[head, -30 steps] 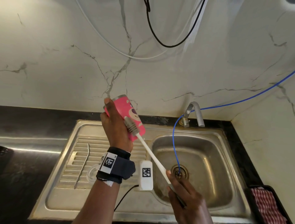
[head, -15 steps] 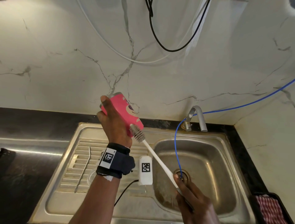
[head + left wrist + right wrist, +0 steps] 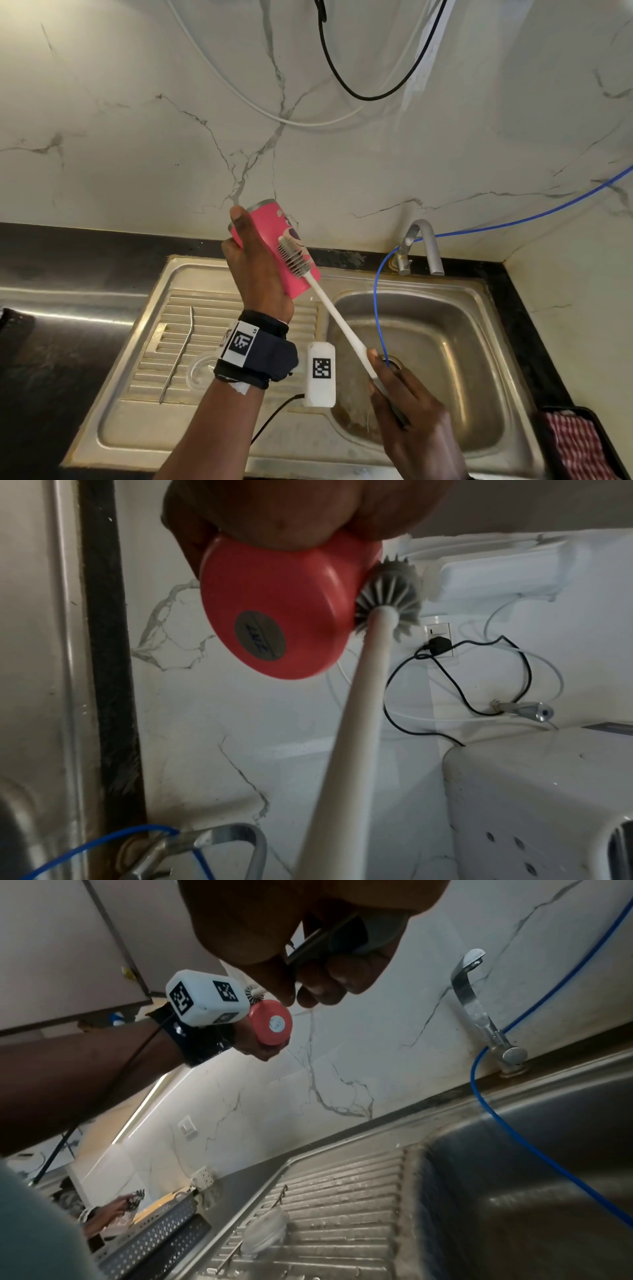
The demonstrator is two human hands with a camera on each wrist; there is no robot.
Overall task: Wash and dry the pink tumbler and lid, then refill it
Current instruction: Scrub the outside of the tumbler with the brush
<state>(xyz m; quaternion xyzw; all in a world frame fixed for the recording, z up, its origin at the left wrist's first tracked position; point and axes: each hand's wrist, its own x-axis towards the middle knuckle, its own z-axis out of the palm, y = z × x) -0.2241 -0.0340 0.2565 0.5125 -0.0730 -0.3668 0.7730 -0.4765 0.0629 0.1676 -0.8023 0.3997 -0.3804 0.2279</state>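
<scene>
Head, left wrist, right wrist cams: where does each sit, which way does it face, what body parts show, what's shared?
Head: above, looking down at sink; shows left hand gripping pink tumbler, right hand holding brush.
Left wrist: under left hand, looking along it toward wall; tumbler base, brush head.
Right wrist: low over sink, facing up; right hand, left forearm.
Shared: all three see tumbler, tap.

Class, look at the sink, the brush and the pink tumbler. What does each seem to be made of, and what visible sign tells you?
Sink: apparently stainless steel, brushed and dulled; grey metallic sheen, pressed drainer ribs.
Brush: matte white handle, probably plastic; grey fin-like bristles look like silicone or rubber, though that is uncertain.
Pink tumbler: likely metal under a smooth pink coating; bare silvery rim, glossy base.
</scene>
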